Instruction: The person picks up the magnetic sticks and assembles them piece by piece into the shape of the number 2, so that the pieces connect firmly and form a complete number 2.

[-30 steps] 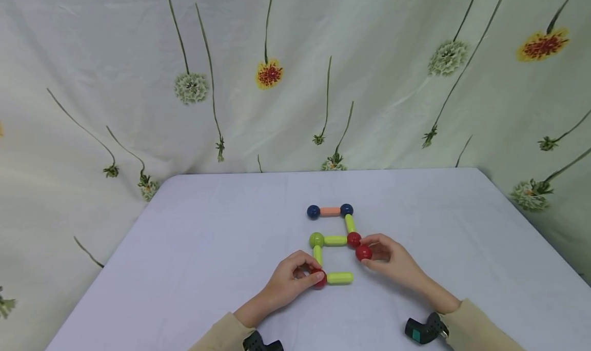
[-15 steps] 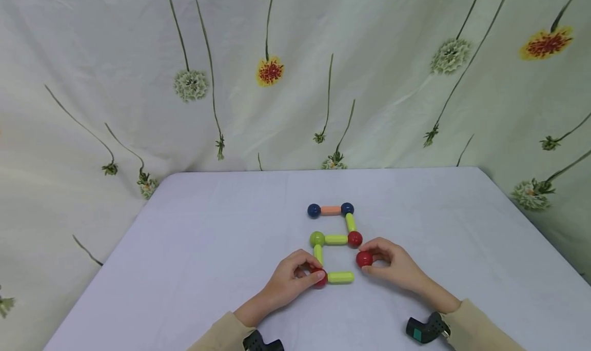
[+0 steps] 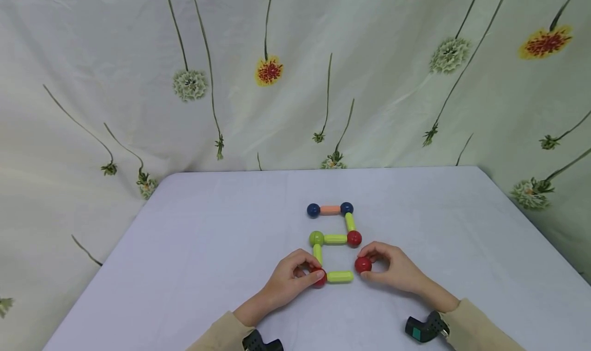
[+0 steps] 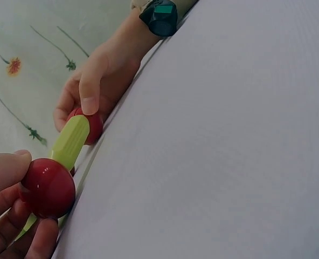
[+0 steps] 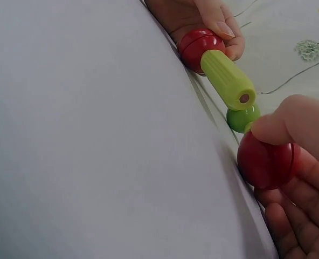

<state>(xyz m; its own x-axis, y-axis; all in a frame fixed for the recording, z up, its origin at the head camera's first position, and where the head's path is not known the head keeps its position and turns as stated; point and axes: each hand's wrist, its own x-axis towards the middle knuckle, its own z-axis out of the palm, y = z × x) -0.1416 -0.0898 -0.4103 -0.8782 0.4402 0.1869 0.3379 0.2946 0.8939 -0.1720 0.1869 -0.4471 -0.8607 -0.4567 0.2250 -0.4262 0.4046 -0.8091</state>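
Note:
My left hand [image 3: 292, 278] pinches a red ball [image 4: 48, 188] at the front left corner of a chain of toy rods and balls. From that ball a yellow-green rod [image 3: 339, 276] points right, its round end tip bare in the right wrist view. Between thumb and fingers my right hand [image 3: 394, 266] holds a loose red ball [image 3: 363, 265], a small gap off the rod's free end. Behind, a green ball [image 3: 316, 238], a yellow-green rod [image 3: 335, 239] and another red ball [image 3: 354, 238] form the chain's middle row.
Farther back, another yellow-green rod [image 3: 350, 222] leads to a dark blue ball [image 3: 347, 208], then an orange rod [image 3: 330, 210] and a second dark blue ball [image 3: 313, 210]. Everything lies on a white-covered table [image 3: 221, 222] before a flowered cloth [image 3: 378, 84].
My right hand has brought its red ball toward me, away from the red ball of the middle row and level with the front rod's end. The left hand stays in place.

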